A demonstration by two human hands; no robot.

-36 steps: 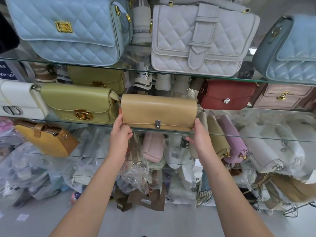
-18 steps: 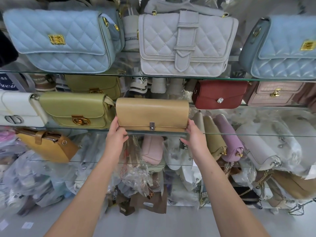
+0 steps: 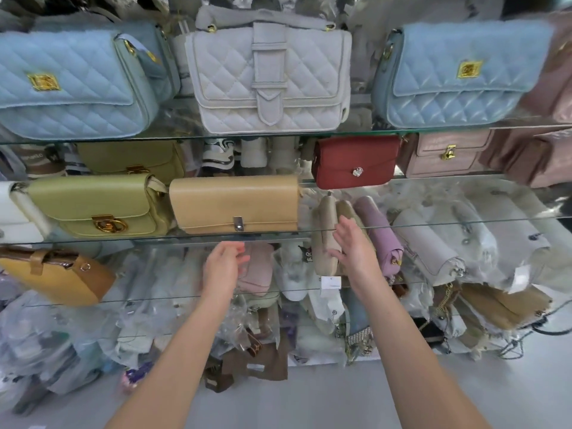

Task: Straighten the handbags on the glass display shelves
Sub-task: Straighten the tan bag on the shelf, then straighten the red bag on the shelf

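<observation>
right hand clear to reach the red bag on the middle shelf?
Probably yes. The right hand is open and empty below the shelf edge, and the red bag sits up and right of it with nothing in front.

Bright even light, motion blur, edges seemingly warped

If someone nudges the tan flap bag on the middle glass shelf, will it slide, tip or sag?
The tan flap bag looks boxy with straight edges, so it probably keeps its shape. It sits wide and low on smooth glass shelf, so likelier to slide than tip. The green bag sits very close on its left, limiting travel that way.
</observation>
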